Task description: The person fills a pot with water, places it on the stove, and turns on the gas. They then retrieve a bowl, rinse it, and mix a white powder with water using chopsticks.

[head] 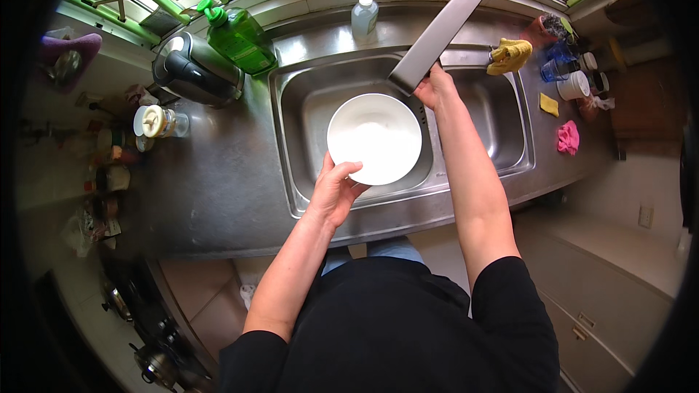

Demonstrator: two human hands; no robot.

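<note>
A round white bowl (pixel 374 139) is above the left basin of a stainless steel double sink (pixel 306 174). My left hand (pixel 336 188) grips its lower left rim, thumb on the inner side and fingers beneath. My right hand (pixel 435 87) is raised over the divider between the basins, close to the lower end of a long flat metal bar (pixel 442 35), apparently part of the faucet. That bar hides most of the right fingers, so whether they grip anything cannot be told. No water stream can be made out.
Behind the sink stands a clear bottle (pixel 364 17). To the left are a green pump bottle (pixel 240 38), an electric kettle (pixel 196 71) and a lidded jar (pixel 158 121). On the right are a yellow cloth (pixel 510 56), a yellow sponge (pixel 549 104), a pink cloth (pixel 568 137) and a white tub (pixel 573 85).
</note>
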